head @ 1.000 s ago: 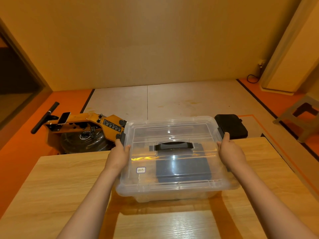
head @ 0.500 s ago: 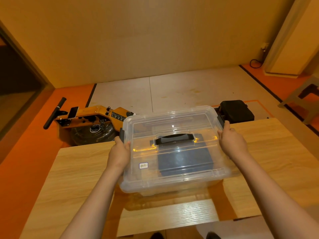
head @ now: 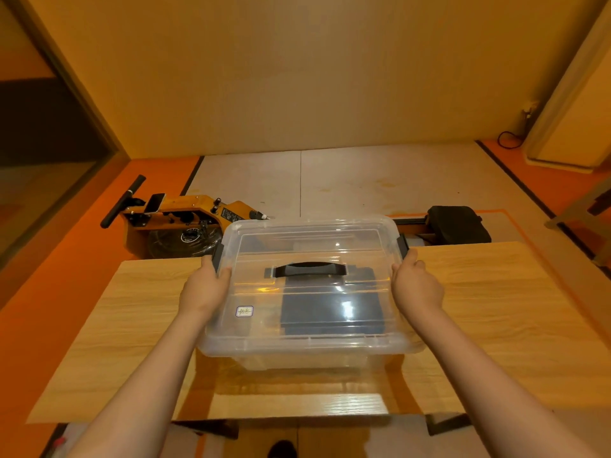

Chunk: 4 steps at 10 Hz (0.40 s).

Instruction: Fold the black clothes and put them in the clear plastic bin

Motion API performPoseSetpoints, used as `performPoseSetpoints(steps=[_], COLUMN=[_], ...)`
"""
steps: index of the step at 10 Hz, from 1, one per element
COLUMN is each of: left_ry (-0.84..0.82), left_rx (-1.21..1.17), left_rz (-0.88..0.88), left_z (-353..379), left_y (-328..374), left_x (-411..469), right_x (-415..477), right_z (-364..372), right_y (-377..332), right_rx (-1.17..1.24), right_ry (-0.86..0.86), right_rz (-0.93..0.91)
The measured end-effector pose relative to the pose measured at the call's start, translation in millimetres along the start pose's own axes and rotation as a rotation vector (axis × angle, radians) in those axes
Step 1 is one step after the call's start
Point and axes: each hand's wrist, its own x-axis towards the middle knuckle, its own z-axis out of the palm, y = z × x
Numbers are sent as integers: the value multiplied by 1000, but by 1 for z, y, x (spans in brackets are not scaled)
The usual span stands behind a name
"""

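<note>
Orange-framed exercise machine: on the floor beyond the table's far left corner, well apart from the work; judged to have no part in the task.

Wood-grain table: work surface, with the bin near its middle. Its glossy centre strip reflects the bin's base.

Left hand: clasps the left end of the clear plastic bin. The thumb lies over the lid's edge just below the left latch, and the fingers wrap round the rim, mostly hidden. Closed grip, nothing else held.

Clear plastic bin: lid seated, black carry handle lying flat at centre, small white label on the lid's left part. Whether the base rests on the table or is raised slightly cannot be told.

Black clothes: inside the bin, seen through the lid as a flat dark rectangle right of centre; they appear folded. Judged: folding and stowing are done. The grip at both ends suits steadying or shifting the closed bin level, so the stack does not slide.

Right hand: mirrors the left, gripping the right end just below the right latch, thumb on top, fingers wrapped under and out of sight.

Black padded seat: on the floor behind the table's far right edge, apart from the bin.
</note>
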Motion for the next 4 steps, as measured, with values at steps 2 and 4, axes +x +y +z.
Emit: performPoseSetpoints(steps=[2,4], left_ry=[139,166], left_rx=[169,171], left_rz=[145,307], left_z=[1,-4], left_y=[8,30], left_x=[-8,-9], right_x=[2,-5], right_z=[4,-7], right_y=[1,-5], right_rx=[16,-23], right_ry=[120,177], right_rz=[-82,-307])
